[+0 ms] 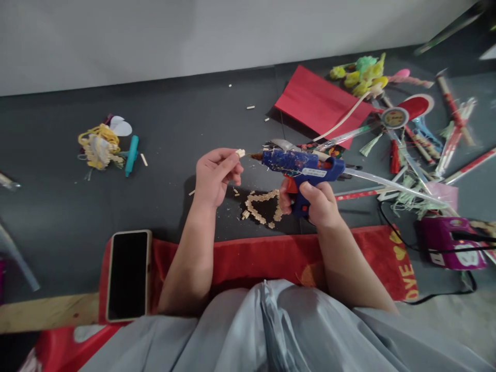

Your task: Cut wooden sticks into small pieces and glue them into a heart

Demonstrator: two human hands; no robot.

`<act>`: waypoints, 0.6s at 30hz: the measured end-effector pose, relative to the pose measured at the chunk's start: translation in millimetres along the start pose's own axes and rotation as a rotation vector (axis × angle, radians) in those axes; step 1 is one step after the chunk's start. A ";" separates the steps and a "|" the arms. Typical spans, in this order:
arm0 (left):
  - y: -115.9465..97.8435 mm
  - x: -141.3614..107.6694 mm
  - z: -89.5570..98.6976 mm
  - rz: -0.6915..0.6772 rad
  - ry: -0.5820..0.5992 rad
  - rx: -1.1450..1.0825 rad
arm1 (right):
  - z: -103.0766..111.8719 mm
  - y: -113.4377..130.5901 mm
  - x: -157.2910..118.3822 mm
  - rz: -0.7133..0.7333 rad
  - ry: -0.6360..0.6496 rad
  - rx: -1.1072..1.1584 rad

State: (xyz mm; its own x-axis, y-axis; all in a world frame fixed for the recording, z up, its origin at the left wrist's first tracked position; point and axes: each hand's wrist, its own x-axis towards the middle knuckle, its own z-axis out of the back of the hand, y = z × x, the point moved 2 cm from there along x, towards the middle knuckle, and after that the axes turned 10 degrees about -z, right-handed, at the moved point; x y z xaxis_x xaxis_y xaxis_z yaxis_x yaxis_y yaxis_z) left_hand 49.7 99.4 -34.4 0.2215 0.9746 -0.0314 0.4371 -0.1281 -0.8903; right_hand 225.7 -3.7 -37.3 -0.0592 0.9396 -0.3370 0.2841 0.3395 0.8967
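Note:
My right hand point(321, 202) grips a blue hot glue gun point(289, 161) by its handle, with fingers at the orange trigger. A long translucent glue stick point(391, 182) runs out of its back. My left hand point(215, 173) pinches a small pale wooden piece point(241, 153) between thumb and fingertips. The gun's nozzle points left, close to that piece; whether they touch I cannot tell. Below the hands, an outline of small wooden pieces point(253, 208), roughly heart-shaped, lies on the dark table, partly hidden by my right hand. Loose bits lie beside it.
A red sheet point(315, 103) lies at the back, with tassels, sticks and fuzzy yellow-green craft pieces point(364, 77) to the right. A purple box point(451, 243) with black cords stands at the right. A phone point(129, 276) rests on a red cloth point(256, 261). Yellow yarn point(99, 144) and a teal tube point(132, 156) lie left.

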 end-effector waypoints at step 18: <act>3.4 -0.6 4.9 -0.047 0.105 0.012 | 0.3 3.4 -1.0 -0.008 0.002 -0.020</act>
State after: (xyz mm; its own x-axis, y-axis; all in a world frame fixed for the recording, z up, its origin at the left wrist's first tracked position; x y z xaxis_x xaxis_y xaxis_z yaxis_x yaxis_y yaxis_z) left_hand 46.7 99.2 -39.6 0.2916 0.9548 0.0573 0.4383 -0.0801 -0.8953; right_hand 227.1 -3.5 -34.0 -0.0633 0.9369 -0.3438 0.2645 0.3479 0.8994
